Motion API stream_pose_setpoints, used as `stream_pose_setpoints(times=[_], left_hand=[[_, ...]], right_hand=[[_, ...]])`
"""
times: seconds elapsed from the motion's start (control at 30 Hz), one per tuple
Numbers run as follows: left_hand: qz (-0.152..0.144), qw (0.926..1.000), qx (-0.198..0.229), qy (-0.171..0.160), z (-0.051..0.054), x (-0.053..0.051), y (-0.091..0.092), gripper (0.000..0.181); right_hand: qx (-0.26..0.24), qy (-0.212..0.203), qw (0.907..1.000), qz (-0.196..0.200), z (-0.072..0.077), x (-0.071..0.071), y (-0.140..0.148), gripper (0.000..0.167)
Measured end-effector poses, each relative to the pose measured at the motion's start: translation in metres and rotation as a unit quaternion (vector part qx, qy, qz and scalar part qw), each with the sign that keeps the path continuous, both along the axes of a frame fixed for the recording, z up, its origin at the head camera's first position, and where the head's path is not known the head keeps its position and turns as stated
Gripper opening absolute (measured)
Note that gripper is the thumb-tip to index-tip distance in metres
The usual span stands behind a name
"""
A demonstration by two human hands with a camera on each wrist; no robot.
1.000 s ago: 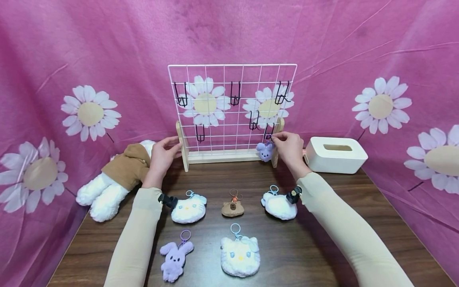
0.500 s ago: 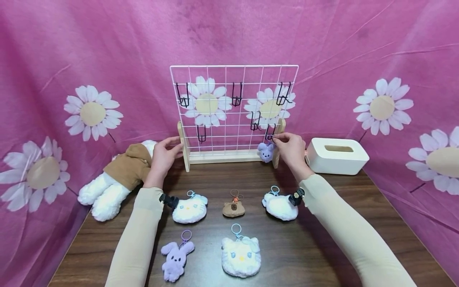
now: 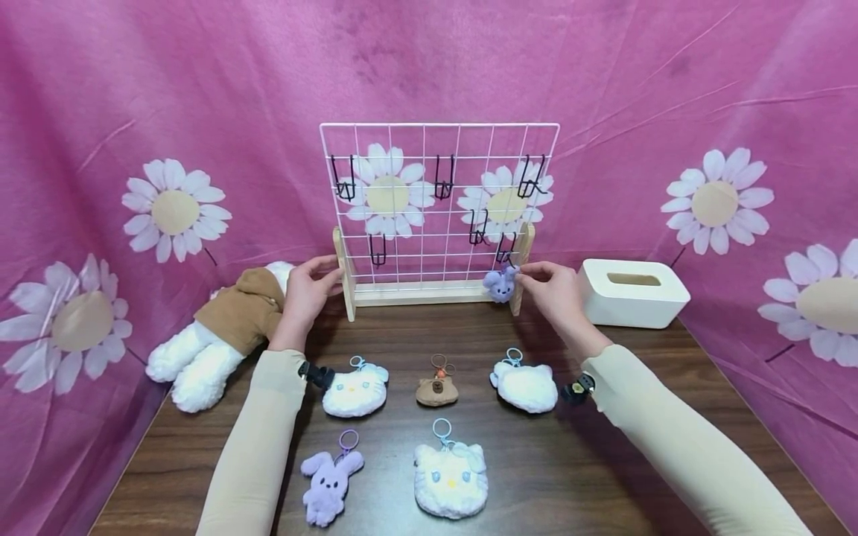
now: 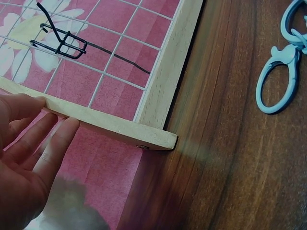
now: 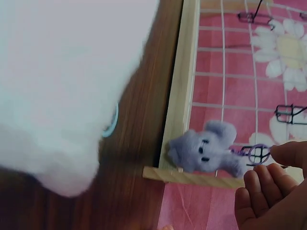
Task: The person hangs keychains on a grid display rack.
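Observation:
A white wire grid rack (image 3: 439, 125) stands on two wooden posts. My left hand (image 3: 308, 294) holds its left post (image 4: 110, 122), thumb at one edge and fingertips against the other side. Near the right post (image 3: 525, 272), a purple plush keychain (image 3: 500, 286) hangs by its purple ring (image 5: 259, 153) at the lowest right black hook (image 3: 506, 247). Beside its ear is my right hand (image 3: 555, 294), fingers loosely bent; the right wrist view shows the thumb close to the ring, with no grip visible. Other black hooks (image 3: 444, 177) on the grid carry nothing.
In front lie white plush keychains (image 3: 450, 480), a brown one (image 3: 437, 391) and a purple one (image 3: 327, 487). At the left is a white plush toy in a brown top (image 3: 234, 316); a white tissue box (image 3: 633, 305) stands at the right. Flowered pink cloth (image 3: 268, 74) hangs behind.
My right hand has moved right and slightly down from the hook, its fingertips now away from the ring. The hanging purple plush has tilted a little. My left hand has stayed at the post.

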State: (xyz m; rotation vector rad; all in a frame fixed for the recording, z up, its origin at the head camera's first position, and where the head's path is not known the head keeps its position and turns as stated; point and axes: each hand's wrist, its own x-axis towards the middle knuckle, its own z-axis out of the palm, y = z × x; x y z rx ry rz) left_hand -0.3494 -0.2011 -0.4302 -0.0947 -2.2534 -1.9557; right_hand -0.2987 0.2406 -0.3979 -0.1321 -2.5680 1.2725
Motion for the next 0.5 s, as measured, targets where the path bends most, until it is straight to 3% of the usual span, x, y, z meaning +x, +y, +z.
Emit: stream_pose_setpoints(times=[0.17, 0.33, 0.5], left_hand=[[0.002, 1.0, -0.001, 0.0, 0.0, -0.003, 0.002, 0.041], [0.003, 1.0, 0.0, -0.003, 0.0, -0.003, 0.001, 0.041], [0.005, 1.0, -0.002, -0.004, 0.001, 0.0, 0.002, 0.04]], right_hand=[[-0.017, -0.016, 0.9993, 0.03, 0.004, 0.022, -0.003, 0.032], [0.008, -0.006, 0.9981, 0.06, 0.003, 0.045, -0.008, 0.03], [0.023, -0.024, 0.9975, 0.063, -0.002, 0.068, -0.01, 0.03]])
